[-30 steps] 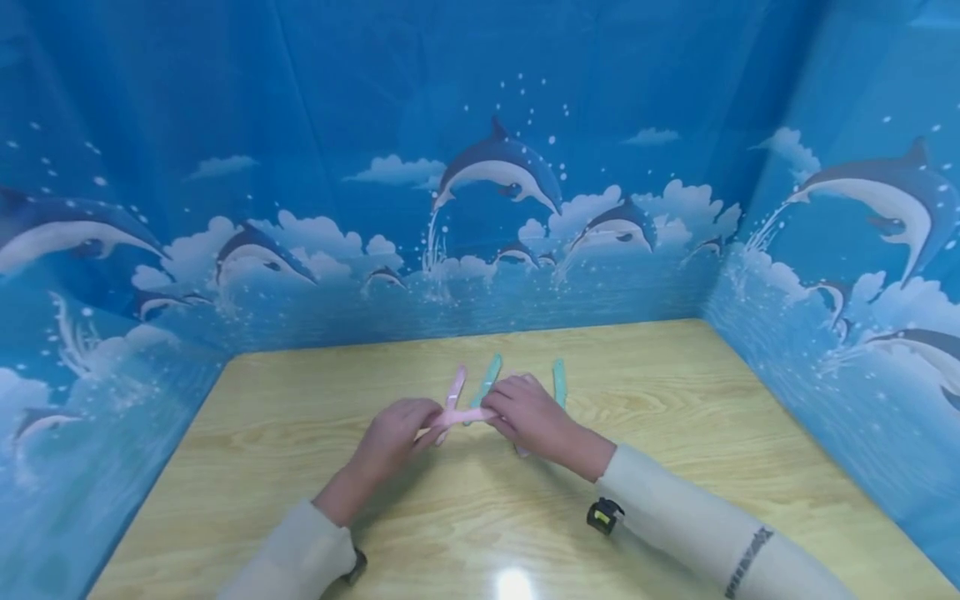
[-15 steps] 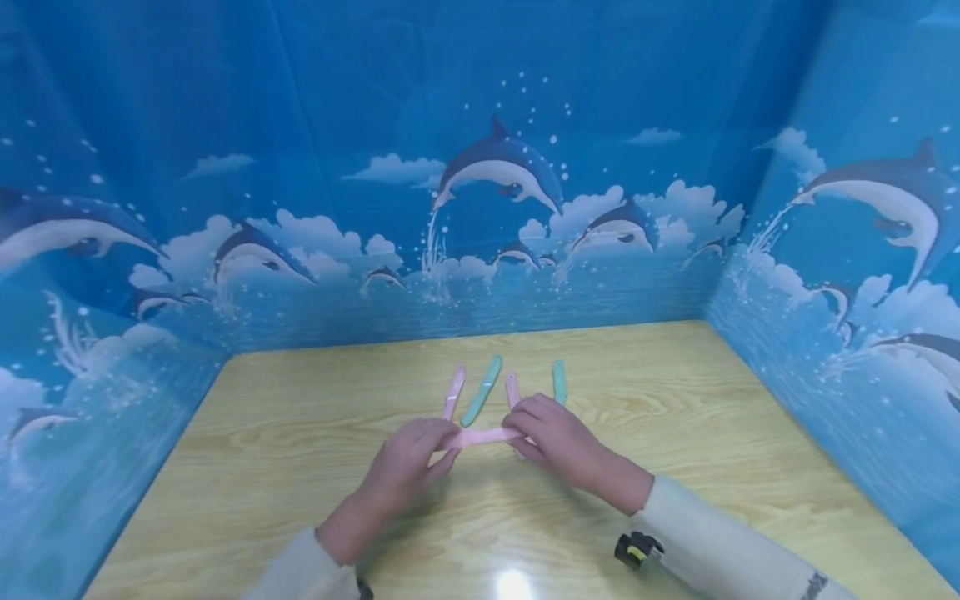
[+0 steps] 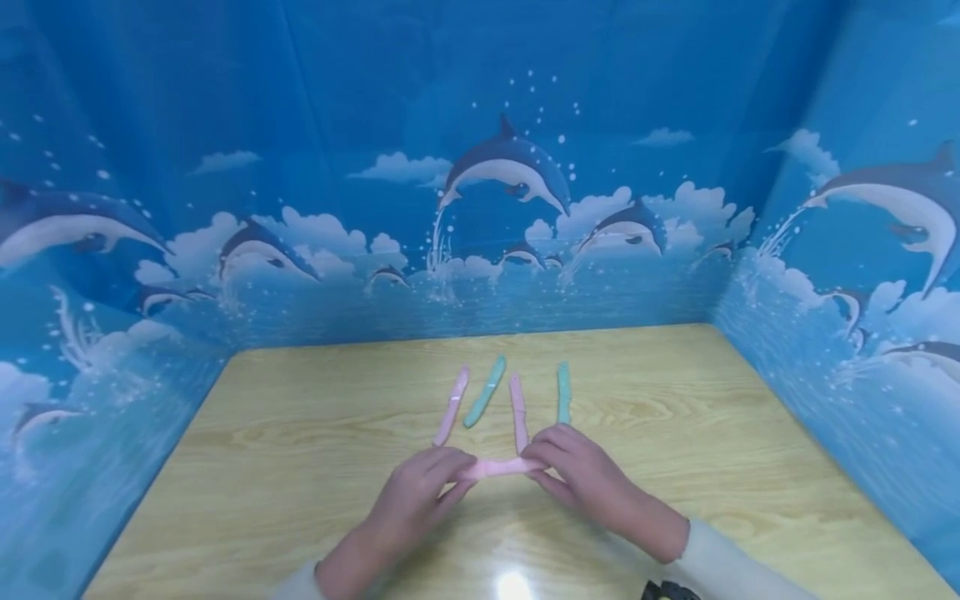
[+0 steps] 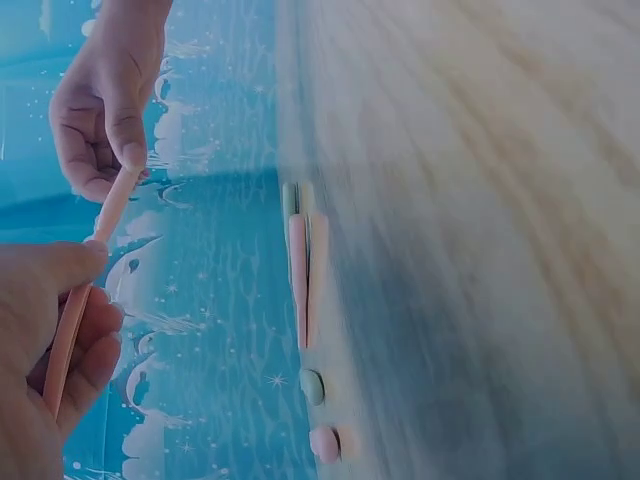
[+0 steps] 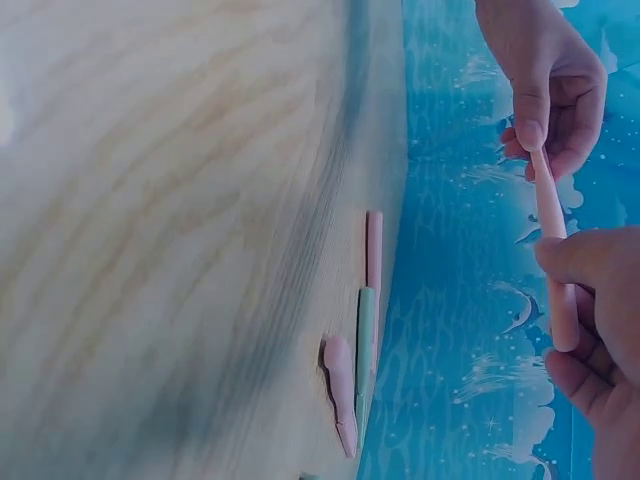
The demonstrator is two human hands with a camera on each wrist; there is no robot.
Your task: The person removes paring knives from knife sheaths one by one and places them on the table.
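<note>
My left hand and right hand pinch the two ends of a slim pink knife-shaped stick, thumb against fingers on each side. It lies level between them in the head view, raised over the table in both wrist views. Its ends are partly hidden by my fingers. Just beyond lie similar slim pieces in a loose row: a pink one at the left, a green one slanting beside it, another pink one, and a second green one partly behind my right hand.
The wood-grain table reaches back to a blue dolphin-print curtain, which also closes in both sides. A bright light reflection shows near the front of the table.
Both hands have come back toward me and slightly right with the pink stick, still gripping its ends. The row of pieces behind, partly covered before, now shows more fully.
</note>
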